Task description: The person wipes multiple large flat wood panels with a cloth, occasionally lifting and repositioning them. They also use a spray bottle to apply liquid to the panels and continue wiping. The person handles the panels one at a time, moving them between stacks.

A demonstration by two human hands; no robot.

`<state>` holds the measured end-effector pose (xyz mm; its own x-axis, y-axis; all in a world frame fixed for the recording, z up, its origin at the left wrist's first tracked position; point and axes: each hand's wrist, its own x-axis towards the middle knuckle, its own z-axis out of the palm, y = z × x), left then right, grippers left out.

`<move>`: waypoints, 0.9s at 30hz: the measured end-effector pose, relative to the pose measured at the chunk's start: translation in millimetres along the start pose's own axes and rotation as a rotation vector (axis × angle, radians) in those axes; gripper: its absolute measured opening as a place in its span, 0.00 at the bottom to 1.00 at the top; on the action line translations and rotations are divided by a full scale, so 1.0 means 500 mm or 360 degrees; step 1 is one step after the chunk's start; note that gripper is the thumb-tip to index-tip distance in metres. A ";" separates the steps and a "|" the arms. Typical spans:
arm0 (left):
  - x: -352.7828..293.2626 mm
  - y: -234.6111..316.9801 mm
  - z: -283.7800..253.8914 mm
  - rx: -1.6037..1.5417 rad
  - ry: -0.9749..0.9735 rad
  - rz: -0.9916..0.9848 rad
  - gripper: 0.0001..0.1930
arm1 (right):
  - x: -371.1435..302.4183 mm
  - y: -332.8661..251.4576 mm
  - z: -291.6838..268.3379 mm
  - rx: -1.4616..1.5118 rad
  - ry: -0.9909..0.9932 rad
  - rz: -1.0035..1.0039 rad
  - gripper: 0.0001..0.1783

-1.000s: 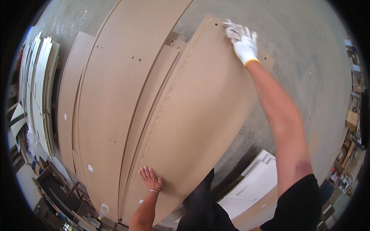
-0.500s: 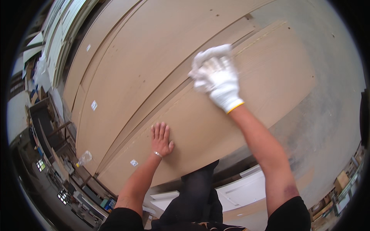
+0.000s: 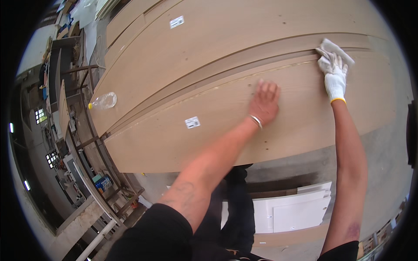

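Observation:
A long tan wood panel (image 3: 226, 126) with a sticker lies in front of me. My left hand (image 3: 264, 103) is bare, with a bracelet at the wrist, and is over the middle of this panel. Its fingers are loosely bent, a little apart and blurred, with nothing visible in them; I cannot tell if they touch the surface. Farther right, my right hand (image 3: 334, 74) wears a white knitted glove with a yellow cuff edge. It is closed on a folded white cloth (image 3: 337, 50) at the panel's far long edge.
More tan panels (image 3: 209, 48) lie side by side beyond. A clear plastic bottle (image 3: 104, 101) with a yellow cap lies at their left end. White panels (image 3: 300, 213) are below by my legs. A metal frame (image 3: 82, 113) stands at left.
My right hand has moved right along the panel with the cloth. The left hand, flat on the panel before, has shifted right and its fingers are more bent. The view has turned.

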<state>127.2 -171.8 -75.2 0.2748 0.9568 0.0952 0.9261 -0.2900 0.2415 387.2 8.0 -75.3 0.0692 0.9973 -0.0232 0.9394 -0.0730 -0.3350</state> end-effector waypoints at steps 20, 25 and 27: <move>-0.882 -0.281 -0.141 -0.0112 -0.0172 -0.0521 0.29 | -0.951 -1.105 0.398 0.1019 -0.1029 -0.1564 0.19; -0.786 -0.224 -0.139 -0.0362 -0.0820 -0.0416 0.29 | -0.896 -0.635 0.148 0.1369 -0.1443 0.0210 0.15; -0.767 -0.202 -0.145 -0.0067 -0.0636 -0.0284 0.31 | -0.903 -0.457 0.007 0.2640 -0.0896 0.1401 0.19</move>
<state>-90.4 -511.2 -65.8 0.1979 0.9227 -0.3308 0.9590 -0.1123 0.2603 140.3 -425.7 8.5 -0.1479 0.6016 -0.7850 -0.5051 -0.7284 -0.4631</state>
